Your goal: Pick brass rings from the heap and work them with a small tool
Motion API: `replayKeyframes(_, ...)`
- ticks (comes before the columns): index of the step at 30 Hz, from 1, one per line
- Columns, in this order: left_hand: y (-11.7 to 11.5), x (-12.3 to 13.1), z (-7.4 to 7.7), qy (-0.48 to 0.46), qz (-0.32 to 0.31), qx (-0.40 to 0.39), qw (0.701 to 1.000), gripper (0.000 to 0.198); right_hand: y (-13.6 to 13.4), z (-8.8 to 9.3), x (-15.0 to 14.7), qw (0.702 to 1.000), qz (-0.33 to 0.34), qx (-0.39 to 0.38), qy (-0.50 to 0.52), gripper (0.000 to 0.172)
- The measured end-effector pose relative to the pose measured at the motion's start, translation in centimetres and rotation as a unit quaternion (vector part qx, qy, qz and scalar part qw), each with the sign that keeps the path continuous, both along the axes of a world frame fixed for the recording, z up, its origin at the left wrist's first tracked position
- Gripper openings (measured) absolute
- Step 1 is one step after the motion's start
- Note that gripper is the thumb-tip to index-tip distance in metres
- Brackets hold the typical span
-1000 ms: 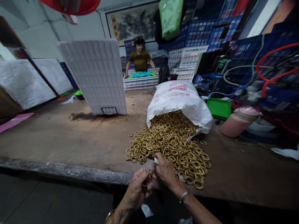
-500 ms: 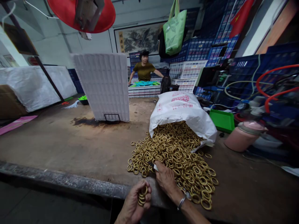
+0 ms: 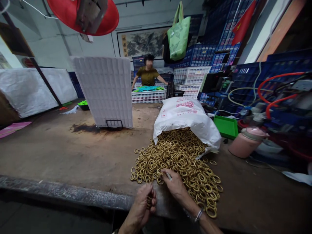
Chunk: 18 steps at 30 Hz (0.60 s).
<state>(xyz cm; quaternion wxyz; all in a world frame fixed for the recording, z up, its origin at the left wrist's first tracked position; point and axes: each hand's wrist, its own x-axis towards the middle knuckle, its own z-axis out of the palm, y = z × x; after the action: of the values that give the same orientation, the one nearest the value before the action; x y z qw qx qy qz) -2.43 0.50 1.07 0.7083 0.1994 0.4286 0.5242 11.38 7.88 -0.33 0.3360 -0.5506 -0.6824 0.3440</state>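
Observation:
A heap of brass rings (image 3: 180, 162) spills from a white sack (image 3: 186, 118) lying on the brown workbench (image 3: 73, 152). My left hand (image 3: 143, 203) is curled at the bench's near edge, closed round a small stack of rings. My right hand (image 3: 174, 185) rests on the near side of the heap, fingers pinched among the rings, with a small white thing against one finger. A bracelet shows on my right wrist.
A white gridded tray (image 3: 104, 92) stands upright on the bench. A green bin (image 3: 225, 126) and a pink flask (image 3: 246, 143) lie right of the sack. Behind, a person (image 3: 147, 73) leans over a white crate. A red lamp shade (image 3: 85, 14) hangs overhead; blue crates stack at right.
My left hand, which met the right one a second ago, drew back with a stack of rings and now closes tighter on it. My right hand stays reaching into the heap.

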Motion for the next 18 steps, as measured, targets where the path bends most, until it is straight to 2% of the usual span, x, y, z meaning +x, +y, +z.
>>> replayKeyframes(4,0.3,0.4,0.2,0.172,0.009,0.059,0.983,0.031,-0.7,0.0,0.3,0.977,-0.022,-0.135,0.163,0.018)
replayKeyframes(6,0.3,0.4,0.3,0.228,0.019,0.106,0.968,0.025,-1.6,0.8,0.3,0.952,-0.024,-0.208,0.224,0.017)
replayKeyframes(8,0.3,0.3,0.3,0.281,0.023,0.171,0.944,0.022,-2.5,1.9,0.3,0.926,0.002,-0.266,0.269,0.015)
replayKeyframes(12,0.2,0.2,0.6,0.350,-0.004,0.277,0.895,0.025,-3.7,3.6,0.0,0.897,0.040,-0.323,0.299,0.012)
replayKeyframes(15,0.1,0.3,0.6,0.362,-0.041,0.341,0.866,0.026,-4.2,3.8,-0.2,0.882,0.055,-0.346,0.315,0.012)
replayKeyframes(18,0.0,0.2,0.3,0.377,-0.045,0.358,0.853,0.026,-4.5,3.8,-0.3,0.866,0.069,-0.374,0.324,0.014)
